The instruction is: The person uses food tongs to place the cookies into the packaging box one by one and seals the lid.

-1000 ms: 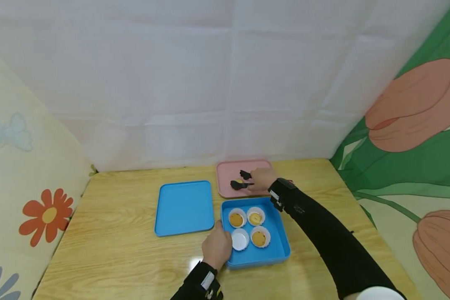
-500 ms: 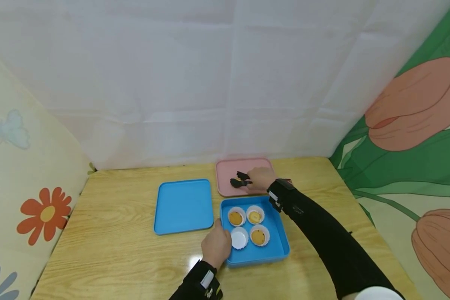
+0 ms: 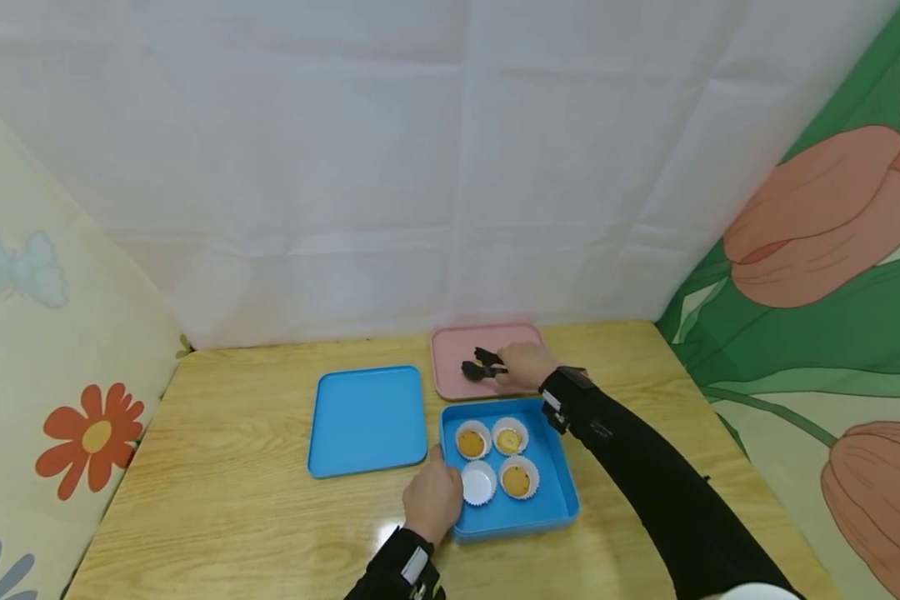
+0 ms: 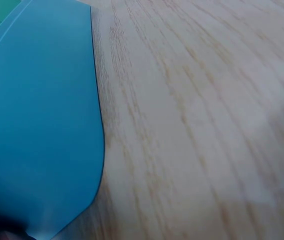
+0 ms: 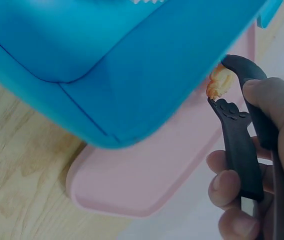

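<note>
Near the back of the table, my right hand grips black tongs over a pink tray. Between the tong tips sits a small golden pastry; whether both tips press it is unclear. My left hand holds the left side of a blue square box, its lower fingers hidden. Inside the box, white paper cups bear round golden pastries, such as one cup at front right. An empty white paper cup is at front left, beside my left hand.
Left of the box lies a flat blue tray or lid on the wooden table. A white cloth hangs behind the table's back edge. Printed floral panels flank both sides.
The tong tips have drawn closer together over the pink tray, hiding the yellow piece in the head view. My left hand stays at the box's side.
</note>
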Tool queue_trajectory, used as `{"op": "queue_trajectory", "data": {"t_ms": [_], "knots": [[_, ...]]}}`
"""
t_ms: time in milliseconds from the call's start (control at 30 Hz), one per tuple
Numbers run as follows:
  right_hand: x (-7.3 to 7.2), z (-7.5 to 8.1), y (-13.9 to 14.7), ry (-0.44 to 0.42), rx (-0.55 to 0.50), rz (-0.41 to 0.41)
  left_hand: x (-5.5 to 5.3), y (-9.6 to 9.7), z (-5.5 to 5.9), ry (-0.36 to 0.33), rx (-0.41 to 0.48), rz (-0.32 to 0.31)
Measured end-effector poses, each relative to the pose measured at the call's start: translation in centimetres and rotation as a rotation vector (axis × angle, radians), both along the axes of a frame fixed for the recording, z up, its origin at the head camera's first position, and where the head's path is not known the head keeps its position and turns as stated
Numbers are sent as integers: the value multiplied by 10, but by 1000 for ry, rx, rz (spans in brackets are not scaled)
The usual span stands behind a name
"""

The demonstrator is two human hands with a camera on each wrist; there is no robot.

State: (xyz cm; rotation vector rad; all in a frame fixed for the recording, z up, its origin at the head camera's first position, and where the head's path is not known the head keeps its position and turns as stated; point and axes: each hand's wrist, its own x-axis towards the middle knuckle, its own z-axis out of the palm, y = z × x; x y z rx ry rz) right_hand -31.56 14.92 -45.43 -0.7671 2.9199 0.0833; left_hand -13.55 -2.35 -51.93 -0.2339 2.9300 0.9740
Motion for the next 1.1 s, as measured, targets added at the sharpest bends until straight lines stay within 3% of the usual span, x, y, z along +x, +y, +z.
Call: {"op": "queue_trajectory", "data": {"t_ms": [200,367,567,767,933,1100], "knots": [[6,17,9,-36,-114,-11,-1,-1,1,-14,3,-5],[21,36,19,-32,-193,-22,-4,-3,0,-5,9,-11],[44,60,22,48,-179,-14,-9,-9,1,-17,10,-13],[77,77,24,140,-120,57,-12,-12,3,-41,9,-12],[109,79,26,185,-59,106,-14,-11,5,-55,-2,-9],[134,65,29,188,5,140,-15,-10,6,-70,6,-10]]}}
